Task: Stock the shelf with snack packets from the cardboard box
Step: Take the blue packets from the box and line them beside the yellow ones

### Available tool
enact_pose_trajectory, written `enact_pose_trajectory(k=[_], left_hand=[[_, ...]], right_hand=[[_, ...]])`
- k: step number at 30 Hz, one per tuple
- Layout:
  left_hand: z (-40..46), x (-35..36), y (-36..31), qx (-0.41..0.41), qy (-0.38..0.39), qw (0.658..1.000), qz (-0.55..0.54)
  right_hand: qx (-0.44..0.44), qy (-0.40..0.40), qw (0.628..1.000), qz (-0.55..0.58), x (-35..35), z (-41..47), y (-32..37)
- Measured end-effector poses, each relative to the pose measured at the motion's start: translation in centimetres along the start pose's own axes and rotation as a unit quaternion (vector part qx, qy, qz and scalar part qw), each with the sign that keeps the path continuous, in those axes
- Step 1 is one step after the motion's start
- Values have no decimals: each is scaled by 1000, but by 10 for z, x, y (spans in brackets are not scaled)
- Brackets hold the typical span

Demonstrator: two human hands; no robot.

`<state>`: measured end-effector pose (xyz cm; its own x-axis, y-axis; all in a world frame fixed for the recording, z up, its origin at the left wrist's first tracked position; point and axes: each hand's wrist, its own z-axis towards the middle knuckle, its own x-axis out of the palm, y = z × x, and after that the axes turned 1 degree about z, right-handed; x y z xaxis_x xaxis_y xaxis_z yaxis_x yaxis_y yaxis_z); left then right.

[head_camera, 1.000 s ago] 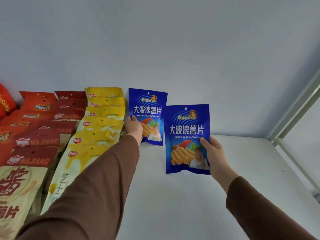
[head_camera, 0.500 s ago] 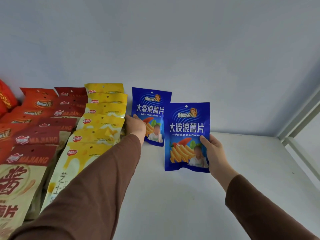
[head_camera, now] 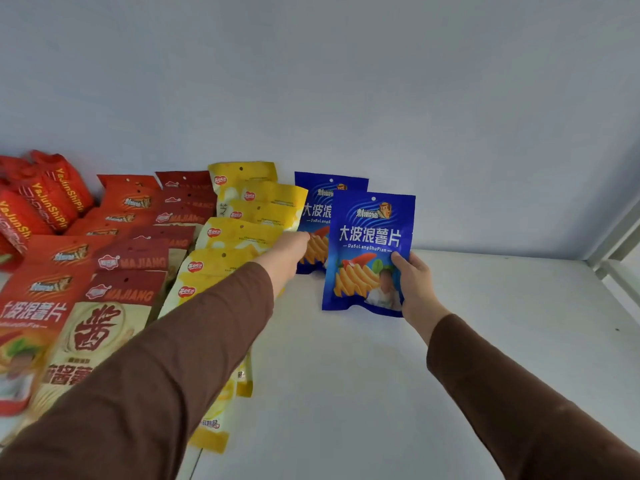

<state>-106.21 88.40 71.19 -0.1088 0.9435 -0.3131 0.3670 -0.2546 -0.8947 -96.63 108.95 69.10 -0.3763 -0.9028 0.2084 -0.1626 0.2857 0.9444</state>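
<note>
Two blue snack packets stand upright on the white shelf (head_camera: pixel 485 341) near the back wall. My right hand (head_camera: pixel 417 289) grips the front blue packet (head_camera: pixel 367 237) by its lower right corner, thumb on the printed face. This packet overlaps the right half of the rear blue packet (head_camera: pixel 313 202). My left hand (head_camera: pixel 289 252) reaches past the yellow packets and holds the rear packet at its lower left edge; its fingertips are hidden. The cardboard box is out of view.
Left of the blue packets run rows of leaning packets: yellow ones (head_camera: pixel 249 237), dark red MAJIANG ones (head_camera: pixel 138 265), orange-red ones (head_camera: pixel 69 254), and red bags (head_camera: pixel 45 199) at far left. A shelf post (head_camera: pixel 616 244) rises at the right.
My right hand has carried the front blue packet back and to the left, so it now overlaps the rear packet. My left hand stays at the rear packet's left edge.
</note>
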Motion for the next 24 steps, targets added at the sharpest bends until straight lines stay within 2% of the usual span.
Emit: enact_pose_trajectory(k=[5,9,11,13,15,18,20,22,24], left_hand=[[9,-37,-7,-13,3,1000,28],[-12,-36,-4,3,107,994,22],[-17,-34,-5,54,102,993,37],[-21,-41,-9,161,59,980,99],[-25,-53,-13,273,4,937,216],[-30,-71,-13,389,-55,828,400],[-31,-78,-10,421,-61,760,492],[-31,-83,-5,432,-65,731,524],[-33,-86,-1,442,-69,720,531]], right_hand=[[14,-1,1000,21,21,-3,-9],[12,-10,1000,13,26,-1,-12],[8,-8,1000,6,29,1,-14],[7,-3,1000,0,37,3,-16],[14,2,1000,2,48,5,-15],[14,14,1000,6,69,10,-14],[12,15,1000,-5,80,14,-14],[24,5,1000,-13,87,19,-16],[35,-13,999,-15,91,23,-21]])
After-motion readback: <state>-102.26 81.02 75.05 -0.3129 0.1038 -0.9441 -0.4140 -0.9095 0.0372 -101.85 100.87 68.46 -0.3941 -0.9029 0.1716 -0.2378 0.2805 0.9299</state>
